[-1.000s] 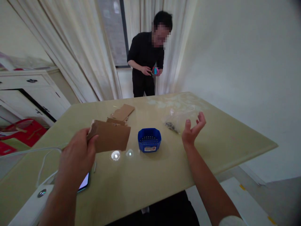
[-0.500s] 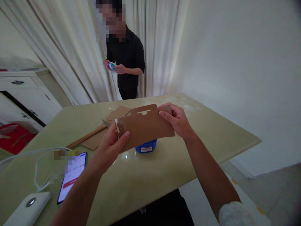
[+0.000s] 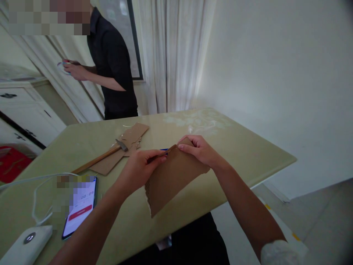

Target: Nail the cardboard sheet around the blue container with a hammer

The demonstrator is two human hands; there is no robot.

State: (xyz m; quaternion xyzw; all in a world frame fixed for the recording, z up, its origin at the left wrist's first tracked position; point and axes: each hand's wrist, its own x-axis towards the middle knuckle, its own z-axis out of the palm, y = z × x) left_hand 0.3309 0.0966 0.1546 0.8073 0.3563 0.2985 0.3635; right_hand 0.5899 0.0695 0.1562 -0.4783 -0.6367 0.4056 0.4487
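Observation:
Both my hands hold one brown cardboard piece (image 3: pixel 172 178) above the near middle of the pale green table (image 3: pixel 248 151). My left hand (image 3: pixel 140 169) pinches its upper left edge. My right hand (image 3: pixel 197 149) grips its top right corner. The piece hangs tilted, with its torn lower edge pointing toward me. It hides most of a blue container (image 3: pixel 164 149), of which only a sliver shows behind its top edge.
A hammer (image 3: pixel 100 158) lies on more cardboard pieces (image 3: pixel 129 138) at the table's left middle. A lit phone (image 3: pixel 79 206), a white power bank (image 3: pixel 26 244) and a white cable (image 3: pixel 35 191) sit near left. A person in black (image 3: pixel 110 62) stands behind the table.
The cardboard has tipped from level at chest height to hanging downward, now covering the blue container. My view has turned right, and the person in black has shifted to the left.

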